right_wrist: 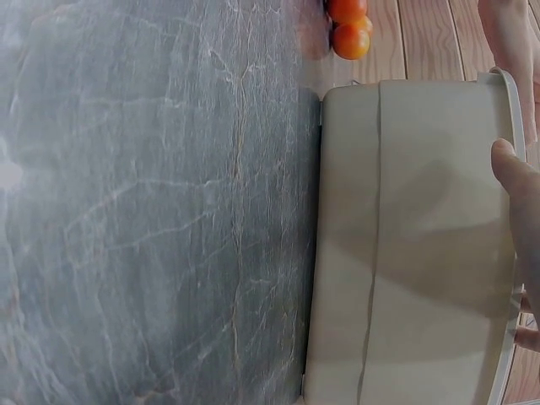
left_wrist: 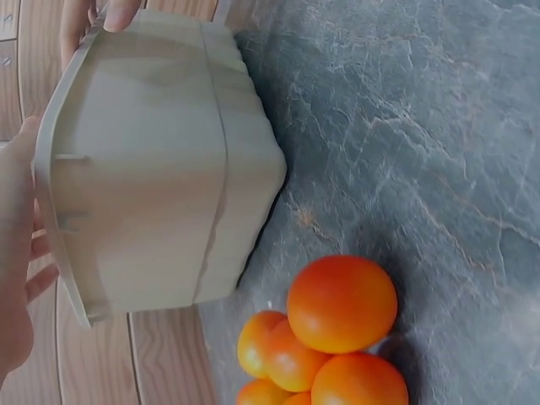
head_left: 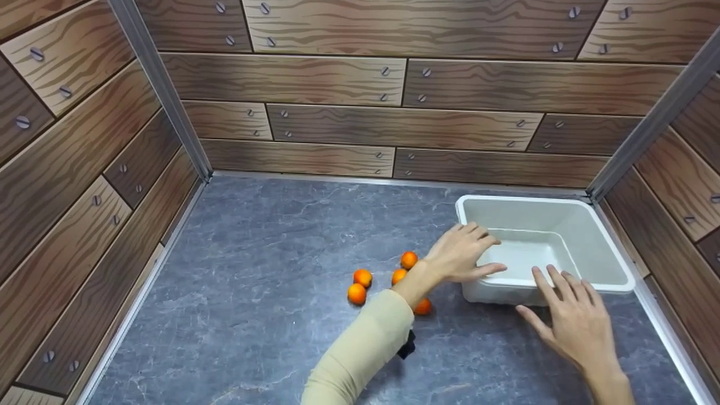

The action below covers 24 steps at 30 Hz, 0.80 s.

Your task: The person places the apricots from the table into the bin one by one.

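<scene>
A pale grey plastic tub (head_left: 526, 295) stands upright at the right side of the surface, and nothing shows inside it. My left hand (head_left: 461, 253) hangs over its near left corner with spread, relaxed fingers. At the tub's near edge is my right hand (head_left: 574, 315), its fingers reaching over the rim and its thumb outside, as the right wrist view also shows. Neither hand visibly grips anything. Several round, smooth orange-red fruits (head_left: 356, 293) that look like tomatoes lie left of the tub. My left forearm partly hides some of them; more fruits (left_wrist: 342, 304) appear in the left wrist view.
The marbled grey surface (head_left: 253, 270) is bounded by wood-patterned walls (head_left: 337, 124) at the back and both sides. Metal strips (head_left: 610, 140) run along the corners. The tub stands close to the right wall. A small black object (head_left: 406, 344) shows beneath my left sleeve.
</scene>
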Each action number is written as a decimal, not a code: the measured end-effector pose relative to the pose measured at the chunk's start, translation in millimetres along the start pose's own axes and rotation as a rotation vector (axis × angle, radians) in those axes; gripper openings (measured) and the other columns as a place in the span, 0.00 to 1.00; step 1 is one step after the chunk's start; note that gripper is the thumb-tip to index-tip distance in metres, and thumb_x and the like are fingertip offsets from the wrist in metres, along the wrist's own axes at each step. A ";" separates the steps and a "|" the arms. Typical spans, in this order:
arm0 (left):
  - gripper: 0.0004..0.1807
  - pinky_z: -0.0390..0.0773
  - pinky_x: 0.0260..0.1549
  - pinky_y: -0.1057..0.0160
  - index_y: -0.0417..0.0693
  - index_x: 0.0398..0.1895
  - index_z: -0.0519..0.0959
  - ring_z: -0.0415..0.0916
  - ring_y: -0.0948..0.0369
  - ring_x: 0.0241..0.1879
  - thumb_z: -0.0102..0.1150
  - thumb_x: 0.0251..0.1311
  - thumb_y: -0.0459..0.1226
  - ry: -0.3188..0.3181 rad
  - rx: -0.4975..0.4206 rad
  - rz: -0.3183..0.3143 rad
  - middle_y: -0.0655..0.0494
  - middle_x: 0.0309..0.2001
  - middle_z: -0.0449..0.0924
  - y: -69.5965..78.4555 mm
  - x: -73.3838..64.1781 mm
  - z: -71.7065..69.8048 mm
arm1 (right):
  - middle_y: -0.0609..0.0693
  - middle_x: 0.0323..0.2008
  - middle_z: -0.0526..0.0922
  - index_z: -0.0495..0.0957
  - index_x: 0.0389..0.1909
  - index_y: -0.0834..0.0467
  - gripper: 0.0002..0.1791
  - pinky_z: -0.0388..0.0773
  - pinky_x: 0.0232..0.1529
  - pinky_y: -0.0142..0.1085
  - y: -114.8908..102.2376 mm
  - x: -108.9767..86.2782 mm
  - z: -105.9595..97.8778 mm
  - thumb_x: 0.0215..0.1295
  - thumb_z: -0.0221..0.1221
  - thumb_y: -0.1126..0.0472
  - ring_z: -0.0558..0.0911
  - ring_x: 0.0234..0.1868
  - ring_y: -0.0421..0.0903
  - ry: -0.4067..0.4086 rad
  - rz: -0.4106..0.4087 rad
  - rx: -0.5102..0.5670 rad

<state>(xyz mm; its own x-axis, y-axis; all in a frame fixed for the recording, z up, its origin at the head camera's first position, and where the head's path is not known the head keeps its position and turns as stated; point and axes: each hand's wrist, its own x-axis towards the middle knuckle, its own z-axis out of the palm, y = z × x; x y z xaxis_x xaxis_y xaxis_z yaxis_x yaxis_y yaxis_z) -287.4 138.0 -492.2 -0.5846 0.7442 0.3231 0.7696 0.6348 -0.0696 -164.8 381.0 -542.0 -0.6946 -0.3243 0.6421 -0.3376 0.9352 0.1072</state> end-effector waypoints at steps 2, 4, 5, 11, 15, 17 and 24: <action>0.32 0.78 0.64 0.64 0.64 0.68 0.78 0.77 0.64 0.62 0.43 0.74 0.68 0.008 0.002 0.007 0.65 0.62 0.82 -1.4 -2.3 -0.4 | 0.68 0.60 0.83 0.76 0.70 0.57 0.50 0.73 0.61 0.68 0.2 -0.5 -0.3 0.72 0.38 0.20 0.81 0.57 0.71 0.000 0.001 -0.001; 0.32 0.78 0.62 0.64 0.63 0.68 0.78 0.78 0.64 0.62 0.43 0.74 0.68 0.017 0.003 0.010 0.64 0.61 0.82 -3.3 -4.8 -0.7 | 0.68 0.60 0.83 0.76 0.70 0.57 0.50 0.73 0.61 0.68 0.2 -0.8 -0.7 0.72 0.38 0.20 0.81 0.57 0.71 -0.001 0.002 -0.003; 0.32 0.78 0.62 0.64 0.63 0.68 0.78 0.78 0.64 0.61 0.43 0.74 0.68 0.021 0.001 0.011 0.64 0.61 0.82 -4.3 -6.2 -0.9 | 0.68 0.60 0.83 0.76 0.70 0.57 0.50 0.73 0.61 0.68 0.2 -0.9 -0.8 0.72 0.38 0.20 0.81 0.57 0.71 -0.002 0.002 -0.003; 0.33 0.78 0.62 0.62 0.62 0.68 0.78 0.78 0.63 0.60 0.45 0.74 0.68 0.040 0.003 0.014 0.63 0.59 0.82 -10.7 -14.8 -5.4 | 0.68 0.61 0.83 0.76 0.71 0.57 0.50 0.73 0.61 0.69 -0.5 -1.7 -1.5 0.72 0.37 0.20 0.81 0.58 0.71 -0.013 0.015 0.006; 0.33 0.79 0.62 0.62 0.61 0.68 0.78 0.79 0.62 0.59 0.45 0.74 0.68 0.051 0.015 0.024 0.63 0.58 0.82 -14.8 -20.6 -8.7 | 0.68 0.61 0.83 0.76 0.71 0.57 0.51 0.73 0.61 0.69 -1.5 -2.2 -1.2 0.72 0.37 0.20 0.81 0.57 0.71 -0.015 0.019 0.008; 0.33 0.79 0.62 0.61 0.61 0.68 0.78 0.79 0.62 0.59 0.45 0.74 0.68 0.057 0.016 0.026 0.62 0.59 0.82 -16.9 -23.4 -10.3 | 0.68 0.60 0.83 0.76 0.71 0.57 0.50 0.73 0.61 0.69 -1.9 -1.8 -0.9 0.72 0.37 0.20 0.81 0.57 0.71 -0.013 0.017 0.005; 0.34 0.79 0.61 0.61 0.60 0.70 0.76 0.78 0.61 0.60 0.45 0.74 0.68 0.083 -0.005 0.043 0.61 0.59 0.82 -22.2 -33.1 -13.3 | 0.68 0.60 0.83 0.76 0.70 0.57 0.50 0.72 0.61 0.68 -1.2 0.0 -1.4 0.72 0.37 0.20 0.80 0.57 0.70 -0.003 0.015 0.010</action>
<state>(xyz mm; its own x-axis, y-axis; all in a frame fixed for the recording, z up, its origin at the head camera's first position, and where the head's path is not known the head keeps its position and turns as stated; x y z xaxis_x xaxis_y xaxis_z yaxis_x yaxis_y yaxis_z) -281.7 96.5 -488.8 -0.5282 0.7507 0.3969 0.7948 0.6016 -0.0802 -163.6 380.0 -541.1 -0.7015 -0.3107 0.6414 -0.3333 0.9385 0.0901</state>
